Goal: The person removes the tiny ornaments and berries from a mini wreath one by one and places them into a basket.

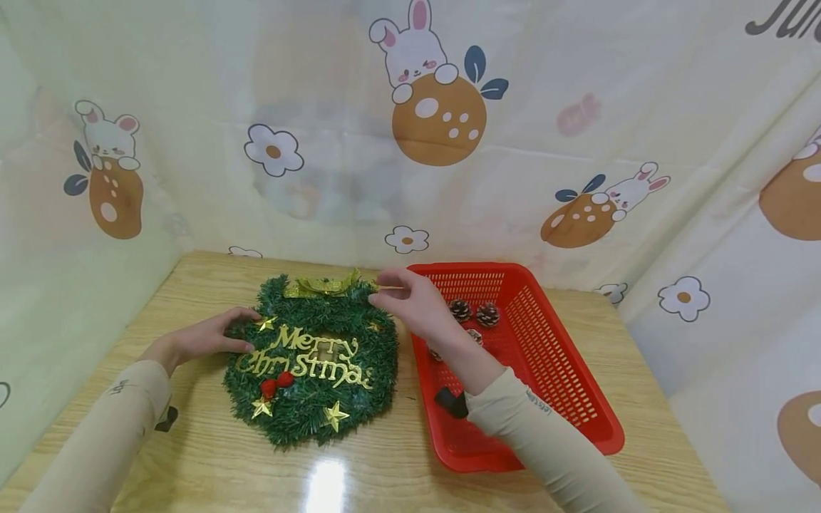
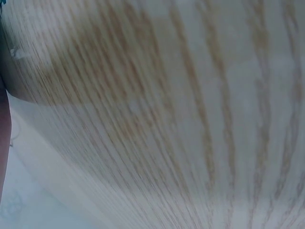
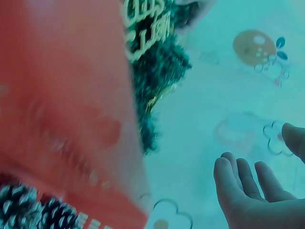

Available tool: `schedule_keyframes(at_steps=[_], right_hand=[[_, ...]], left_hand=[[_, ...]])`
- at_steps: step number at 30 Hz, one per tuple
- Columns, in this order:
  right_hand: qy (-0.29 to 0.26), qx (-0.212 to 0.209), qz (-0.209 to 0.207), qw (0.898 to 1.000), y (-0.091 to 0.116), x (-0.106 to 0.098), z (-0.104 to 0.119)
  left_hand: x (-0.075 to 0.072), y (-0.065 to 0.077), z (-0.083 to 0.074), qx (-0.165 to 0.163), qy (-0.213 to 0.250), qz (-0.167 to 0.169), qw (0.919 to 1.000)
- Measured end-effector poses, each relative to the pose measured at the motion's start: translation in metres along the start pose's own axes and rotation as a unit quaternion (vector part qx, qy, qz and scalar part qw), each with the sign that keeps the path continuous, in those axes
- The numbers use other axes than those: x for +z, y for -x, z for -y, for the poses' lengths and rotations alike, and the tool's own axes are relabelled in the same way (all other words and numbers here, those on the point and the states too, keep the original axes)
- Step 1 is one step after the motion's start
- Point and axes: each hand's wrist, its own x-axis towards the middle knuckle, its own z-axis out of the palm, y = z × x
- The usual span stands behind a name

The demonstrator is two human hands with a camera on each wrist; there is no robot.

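Note:
A green Christmas wreath (image 1: 308, 420) lies on the table, with gold "Merry Christmas" lettering (image 1: 321, 367) across its middle. Gold stars (image 1: 336, 415) and red berries (image 1: 277, 385) decorate it, and a gold bow (image 1: 323, 286) sits along its top. At the wreath's upper left edge, my left hand (image 1: 214, 336) touches the greenery with spread fingers and thumb. My right hand (image 1: 417, 303) hovers beside the bow's right end. In the right wrist view that right hand (image 3: 252, 200) has loosely bent, parted fingers and holds nothing. The left wrist view shows mostly blurred tabletop.
Right of the wreath stands a red plastic basket (image 1: 564, 342), under my right forearm. Several pine cones (image 1: 487, 314) lie inside it. A pale curtain (image 1: 333, 178) with rabbit and flower prints hangs behind the wooden table (image 1: 218, 484) and at both sides.

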Motion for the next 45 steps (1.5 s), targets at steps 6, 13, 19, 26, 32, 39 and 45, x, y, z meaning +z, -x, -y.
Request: schedule_keyframes(at_steps=[6, 13, 19, 26, 32, 39, 45], right_hand=[[0.003, -0.011, 0.026, 1.000, 0.003, 0.019, 0.010], [0.001, -0.031, 0.051, 0.998, 0.003, 0.037, 0.014], [-0.004, -0.021, 0.062, 0.998, 0.005, 0.053, 0.016], [0.012, -0.012, 0.082, 0.996, 0.007, 0.070, 0.016], [0.022, -0.003, 0.092, 0.995, 0.005, 0.085, 0.010], [0.024, 0.004, 0.107, 0.994, 0.003, 0.101, 0.007], [0.023, 0.017, 0.115, 0.993, 0.003, 0.112, 0.003]], left_hand=[[0.000, 0.000, 0.002, -0.001, 0.003, 0.000, 1.0000], [-0.001, -0.001, 0.003, -0.002, 0.006, 0.002, 1.0000], [0.000, -0.001, 0.003, 0.002, 0.004, 0.002, 1.0000], [0.000, -0.002, 0.004, 0.003, 0.004, 0.003, 1.0000], [-0.001, -0.003, 0.006, 0.002, 0.012, 0.003, 0.9999], [-0.001, -0.001, 0.005, -0.004, 0.012, 0.004, 0.9999], [-0.001, -0.001, 0.002, 0.000, 0.002, 0.001, 1.0000]])
